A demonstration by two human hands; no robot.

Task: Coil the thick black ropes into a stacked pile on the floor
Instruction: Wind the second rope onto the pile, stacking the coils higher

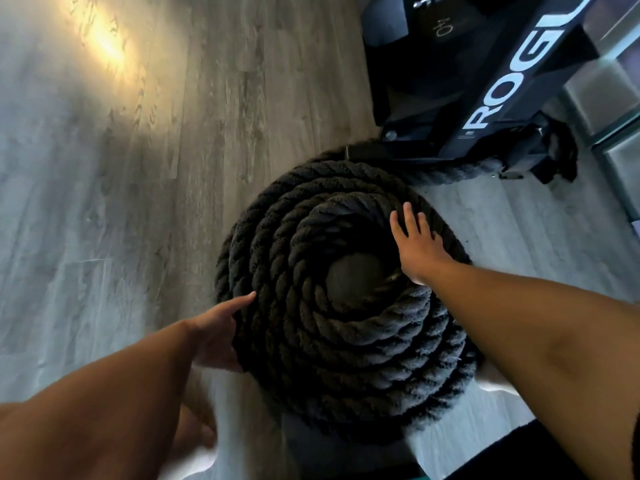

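Observation:
A thick black twisted rope (332, 327) lies coiled in a stacked round pile on the grey wood floor, with a small bare hole at its centre. My right hand (417, 242) rests flat on the top coil at the far right of the hole, fingers straight. My left hand (216, 332) presses against the pile's left outer side, its forefinger stretched along the rope. A length of the rope (446, 171) runs from the pile's far side to the black frame at the upper right.
A black metal gym frame (502, 88) with white lettering stands on the floor just beyond the pile, upper right. Metal-faced panels (609, 98) sit at the far right. Grey wood floor (121, 168) stretches away on the left.

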